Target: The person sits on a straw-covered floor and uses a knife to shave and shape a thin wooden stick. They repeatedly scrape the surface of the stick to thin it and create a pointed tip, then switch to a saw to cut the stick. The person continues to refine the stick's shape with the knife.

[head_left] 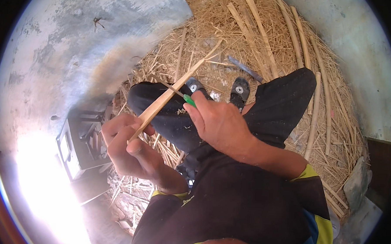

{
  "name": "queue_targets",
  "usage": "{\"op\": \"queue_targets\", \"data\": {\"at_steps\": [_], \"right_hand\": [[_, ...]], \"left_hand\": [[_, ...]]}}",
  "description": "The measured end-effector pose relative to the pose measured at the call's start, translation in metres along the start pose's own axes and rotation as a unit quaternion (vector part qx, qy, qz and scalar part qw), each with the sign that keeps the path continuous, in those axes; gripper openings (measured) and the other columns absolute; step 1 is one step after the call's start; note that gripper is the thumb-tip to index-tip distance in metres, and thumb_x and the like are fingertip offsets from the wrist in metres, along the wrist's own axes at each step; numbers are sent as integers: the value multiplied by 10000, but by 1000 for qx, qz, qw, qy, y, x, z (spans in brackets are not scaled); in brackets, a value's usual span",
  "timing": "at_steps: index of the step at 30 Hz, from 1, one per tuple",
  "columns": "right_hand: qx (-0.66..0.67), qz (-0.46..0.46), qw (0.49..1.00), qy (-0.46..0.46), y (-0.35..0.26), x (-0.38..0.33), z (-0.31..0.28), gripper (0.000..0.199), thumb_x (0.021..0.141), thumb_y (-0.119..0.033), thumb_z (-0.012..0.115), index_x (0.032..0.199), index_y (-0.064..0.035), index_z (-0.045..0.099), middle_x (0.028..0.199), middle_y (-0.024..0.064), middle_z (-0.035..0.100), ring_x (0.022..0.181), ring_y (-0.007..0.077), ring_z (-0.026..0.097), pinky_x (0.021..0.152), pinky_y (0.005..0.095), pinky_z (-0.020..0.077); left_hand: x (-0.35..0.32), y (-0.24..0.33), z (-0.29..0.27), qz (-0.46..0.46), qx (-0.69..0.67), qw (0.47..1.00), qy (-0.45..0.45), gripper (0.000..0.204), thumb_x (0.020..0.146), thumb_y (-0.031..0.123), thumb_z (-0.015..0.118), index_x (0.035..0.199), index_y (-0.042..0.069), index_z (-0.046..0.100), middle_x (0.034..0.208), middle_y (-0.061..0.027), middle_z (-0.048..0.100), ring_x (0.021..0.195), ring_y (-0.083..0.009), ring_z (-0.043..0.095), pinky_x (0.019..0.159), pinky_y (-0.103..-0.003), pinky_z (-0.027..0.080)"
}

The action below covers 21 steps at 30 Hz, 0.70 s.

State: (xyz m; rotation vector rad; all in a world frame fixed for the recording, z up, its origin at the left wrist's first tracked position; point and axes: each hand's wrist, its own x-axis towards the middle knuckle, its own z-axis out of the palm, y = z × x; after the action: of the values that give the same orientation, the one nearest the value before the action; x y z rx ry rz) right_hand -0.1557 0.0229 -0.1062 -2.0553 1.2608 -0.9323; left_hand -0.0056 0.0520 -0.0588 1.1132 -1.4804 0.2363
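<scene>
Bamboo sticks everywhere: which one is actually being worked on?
The flat pale strip, gripped by the left hand and met by the right hand; the other canes lie loose on straw.

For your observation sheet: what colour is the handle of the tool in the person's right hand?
Green handle, seen best in the head view.

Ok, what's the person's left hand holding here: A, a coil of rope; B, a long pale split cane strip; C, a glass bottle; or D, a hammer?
B: the left hand grips the lower end of a long pale cane strip that slants up over the knee, while the right hand holds a green-handled blade against it.
</scene>
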Motion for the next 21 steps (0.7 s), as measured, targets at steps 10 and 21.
{"op": "queue_targets", "data": {"at_steps": [10,21], "right_hand": [[-70,-102,988,93,26,5,37,240,941,-279,584,863,-65,508,564,97,554,469,293,590,415,391,469],[-157,178,971,4,138,-23,48,280,987,-276,483,1017,-14,576,644,227,610,613,429,612,586,529,480]], "left_hand": [[-3,2,-6,-37,-9,999,36,411,1016,374,452,910,-14,537,799,-145,571,541,-134,516,483,-228,392],[11,-12,-1,-23,-37,997,63,338,1008,271,502,900,-37,585,782,-129,570,602,-142,523,523,-243,384]]}}
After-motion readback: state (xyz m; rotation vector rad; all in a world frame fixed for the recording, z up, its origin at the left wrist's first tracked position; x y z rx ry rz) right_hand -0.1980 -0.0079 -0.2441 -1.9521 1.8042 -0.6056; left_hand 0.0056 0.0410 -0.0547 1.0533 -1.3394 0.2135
